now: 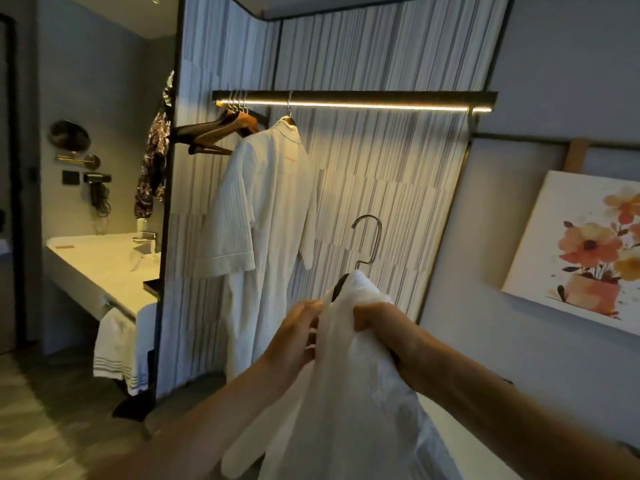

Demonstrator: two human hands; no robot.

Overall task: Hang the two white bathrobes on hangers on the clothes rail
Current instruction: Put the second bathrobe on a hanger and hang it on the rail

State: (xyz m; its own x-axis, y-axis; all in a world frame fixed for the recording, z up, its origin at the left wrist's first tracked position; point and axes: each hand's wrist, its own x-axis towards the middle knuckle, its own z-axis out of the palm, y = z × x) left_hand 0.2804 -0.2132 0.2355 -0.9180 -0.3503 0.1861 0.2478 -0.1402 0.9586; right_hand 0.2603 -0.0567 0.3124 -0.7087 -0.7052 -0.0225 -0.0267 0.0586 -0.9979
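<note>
Hanging low in the centre of the frame, the second white bathrobe is draped over a dark hanger whose metal hook stands up above the collar, well below the rail. The left hand pinches the robe's front edge between fingertips and thumb, just left of the collar. The right hand is clenched around a bunch of the cloth at the shoulder, touching the fabric on the opposite side; whether it also grips the hanger under the cloth cannot be told.

Up and to the left, the first white bathrobe already hangs from its own hanger on the clothes rail, a dark bar lit along its underside, crossing the upper middle of the frame. At the rail's left end several empty wooden hangers are bunched together. Behind everything is a striped wall panel.

Farther left, a pale washbasin counter shows with a striped towel hanging off its front bar. At the right edge a flower painting leans on the wall.
</note>
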